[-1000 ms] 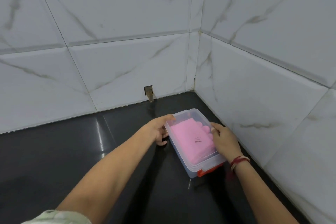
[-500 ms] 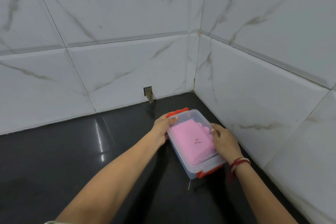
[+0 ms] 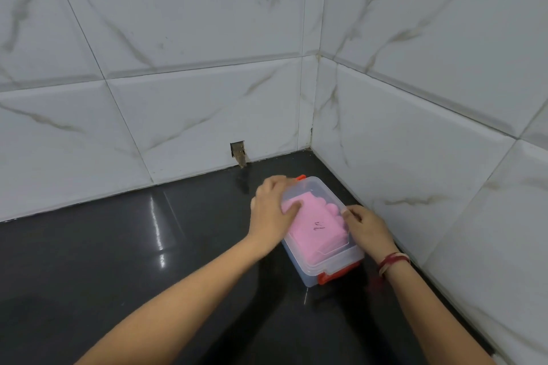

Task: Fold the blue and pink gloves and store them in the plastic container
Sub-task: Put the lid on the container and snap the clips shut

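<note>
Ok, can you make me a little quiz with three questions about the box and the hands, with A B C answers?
1. Where does the plastic container sit?
A. in the middle of the counter
B. near the corner of the tiled walls
C. on a shelf

2. What colour is the glove seen through the lid?
A. pink
B. green
C. yellow

3. What is the lid doing?
A. lying beside the box
B. leaning on the wall
C. sitting on the box

Answers:
1 B, the box rests on the dark counter close to where the two walls meet.
2 A, pink shows through the clear lid.
3 C, the lid covers the box, with the left hand pressing on top and the right hand at its side.
</note>
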Motion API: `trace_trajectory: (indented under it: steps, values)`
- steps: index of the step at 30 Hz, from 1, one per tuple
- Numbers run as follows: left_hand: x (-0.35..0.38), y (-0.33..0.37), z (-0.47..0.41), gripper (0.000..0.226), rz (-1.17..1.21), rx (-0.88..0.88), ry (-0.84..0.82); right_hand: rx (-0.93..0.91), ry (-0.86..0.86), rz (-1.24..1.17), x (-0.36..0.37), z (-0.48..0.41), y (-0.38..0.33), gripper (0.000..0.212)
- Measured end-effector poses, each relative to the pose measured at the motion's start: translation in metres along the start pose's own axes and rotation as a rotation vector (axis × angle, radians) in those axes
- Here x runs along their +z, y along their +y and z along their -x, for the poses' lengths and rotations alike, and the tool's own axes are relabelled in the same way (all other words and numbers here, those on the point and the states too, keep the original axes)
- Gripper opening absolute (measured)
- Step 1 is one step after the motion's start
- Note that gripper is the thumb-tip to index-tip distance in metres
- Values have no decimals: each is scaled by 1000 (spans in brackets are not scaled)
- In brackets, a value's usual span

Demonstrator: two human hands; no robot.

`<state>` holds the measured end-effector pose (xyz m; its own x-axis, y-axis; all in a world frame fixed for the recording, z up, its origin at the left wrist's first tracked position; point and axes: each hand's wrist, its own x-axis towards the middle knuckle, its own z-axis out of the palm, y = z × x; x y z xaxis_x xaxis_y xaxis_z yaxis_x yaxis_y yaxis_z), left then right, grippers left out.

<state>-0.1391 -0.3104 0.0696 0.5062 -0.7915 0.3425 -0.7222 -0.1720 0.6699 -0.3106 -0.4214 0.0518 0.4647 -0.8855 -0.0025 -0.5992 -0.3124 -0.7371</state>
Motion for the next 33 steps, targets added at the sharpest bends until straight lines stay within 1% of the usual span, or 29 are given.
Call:
trace_trajectory:
  steps: [2, 4, 6, 7, 9, 11, 14, 16, 18, 20, 22, 23, 25, 27, 28, 30, 32, 33]
  values:
    - [-3, 5, 32, 34, -65, 255, -62, 55, 28, -42, -4, 9, 12, 26]
    - [0, 2, 58, 45, -218, 463, -190, 135, -30, -128, -5, 21, 20, 31]
    - [3, -3, 71, 64, -409, 564, -324, 195, -100, -218, -3, 31, 22, 38]
    - [3, -4, 73, 71, -493, 594, -357, 207, -105, -250, -2, 35, 22, 44]
    - [2, -5, 72, 73, -602, 711, -317, 182, -63, -269, -4, 39, 21, 61]
    - [3, -2, 73, 68, -681, 793, -289, 143, -30, -233, -7, 41, 22, 65]
    - [11, 2, 76, 66, -729, 778, -262, 145, -96, -193, -5, 48, 24, 52]
    - [15, 8, 78, 68, -772, 736, -301, 168, -120, -306, -4, 56, 23, 47]
    - [18, 13, 79, 73, -762, 670, -341, 158, -123, -417, -7, 64, 22, 42]
    - [23, 15, 78, 75, -756, 596, -391, 83, -112, -418, -11, 69, 22, 39]
    - [26, 17, 78, 75, -770, 582, -391, -29, -120, -368, -16, 74, 25, 40]
    - [28, 17, 79, 75, -774, 570, -403, -89, -144, -333, -19, 76, 28, 44]
    - [29, 18, 80, 75, -783, 545, -409, -211, -247, -218, -26, 79, 33, 53]
    - [31, 17, 81, 75, -782, 531, -401, -276, -330, -168, -31, 78, 37, 55]
    - [32, 16, 82, 75, -788, 533, -391, -296, -324, -163, -33, 76, 38, 50]
    - [34, 15, 83, 72, -813, 557, -337, -327, -256, -160, -33, 71, 40, 36]
    - [35, 15, 84, 70, -787, 578, -322, -341, -208, -189, -30, 69, 39, 29]
    - [35, 14, 84, 68, -776, 585, -308, -339, -187, -212, -29, 69, 37, 22]
